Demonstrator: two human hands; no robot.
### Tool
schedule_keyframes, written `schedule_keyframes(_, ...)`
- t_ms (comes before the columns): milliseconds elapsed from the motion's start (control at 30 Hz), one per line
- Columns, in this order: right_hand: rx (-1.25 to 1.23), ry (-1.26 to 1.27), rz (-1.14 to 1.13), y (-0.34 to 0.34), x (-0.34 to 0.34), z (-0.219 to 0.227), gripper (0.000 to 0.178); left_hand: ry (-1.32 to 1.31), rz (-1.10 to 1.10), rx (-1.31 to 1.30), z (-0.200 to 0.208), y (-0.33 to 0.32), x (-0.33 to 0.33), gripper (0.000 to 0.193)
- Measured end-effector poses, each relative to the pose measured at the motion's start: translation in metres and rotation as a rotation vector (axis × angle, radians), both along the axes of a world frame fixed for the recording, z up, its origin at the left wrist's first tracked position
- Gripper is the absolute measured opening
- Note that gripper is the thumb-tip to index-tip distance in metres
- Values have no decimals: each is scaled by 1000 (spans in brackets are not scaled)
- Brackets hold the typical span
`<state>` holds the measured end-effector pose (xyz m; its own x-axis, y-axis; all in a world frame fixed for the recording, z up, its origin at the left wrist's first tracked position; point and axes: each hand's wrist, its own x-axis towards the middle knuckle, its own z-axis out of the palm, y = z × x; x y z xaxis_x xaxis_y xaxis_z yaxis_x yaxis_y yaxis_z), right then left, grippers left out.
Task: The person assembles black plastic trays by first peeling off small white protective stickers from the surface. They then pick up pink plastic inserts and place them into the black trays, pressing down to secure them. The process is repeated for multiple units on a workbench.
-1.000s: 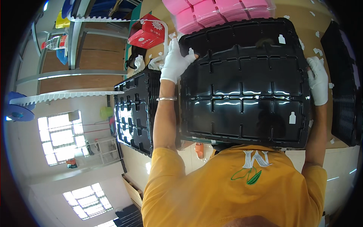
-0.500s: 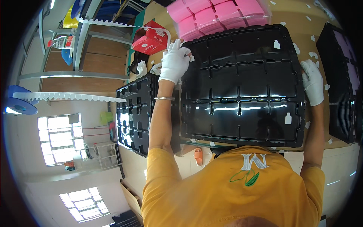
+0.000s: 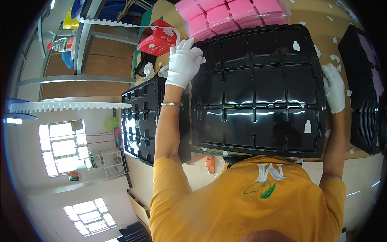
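Note:
In front of me lies a large black plastic tray, shiny and divided by moulded ridges. Two white bottle-shaped stickers, an upper sticker and a lower sticker, sit near its right side. My left hand, in a white glove, is at the tray's upper left edge. Its thumb and forefinger pinch a small white sticker, partly hidden by the fingers. My right hand, also gloved, has its fingers bent round the tray's right rim; the fingertips are partly hidden.
Pink sheets are stacked behind the tray. A red box stands beyond my left hand. More black trays stand at left, and another stack at right. A white notched strip runs from a blue reel.
My left hand has shifted slightly left and towards me, the small sticker still at its fingertips. My right hand stays at the rim. The whole view has shifted a little.

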<state>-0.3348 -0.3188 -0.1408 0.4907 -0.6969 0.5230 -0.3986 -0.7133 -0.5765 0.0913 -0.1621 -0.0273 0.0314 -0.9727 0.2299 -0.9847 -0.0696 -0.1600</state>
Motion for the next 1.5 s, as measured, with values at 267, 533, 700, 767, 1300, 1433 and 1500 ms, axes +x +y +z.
schedule_keyframes(267, 20, -18, -4, -1, -2, -6, 23, -70, -70, -36, -7, -11, 9, 14)
schedule_keyframes(533, 44, -15, -14, 1, 0, -2, 24, -65, -129, -25, -12, -10, 5, 18)
schedule_keyframes(700, 46, -29, -4, -4, 1, -6, 25, -187, -118, -68, -9, -1, -6, 16)
schedule_keyframes(767, 23, -58, 4, -2, -1, -8, 25, -148, -102, -99, -5, 9, -11, 15)
schedule_keyframes(1300, -110, 18, -17, 1, -3, 3, 28, 405, -294, -238, 23, -35, -87, 18)
schedule_keyframes(1433, -85, 58, -76, -3, -4, 10, 25, 434, -482, -262, -7, -106, -152, 15)
schedule_keyframes(1500, -89, 44, -112, -4, -6, 10, 25, 385, -437, -188, -17, -125, -169, 17)
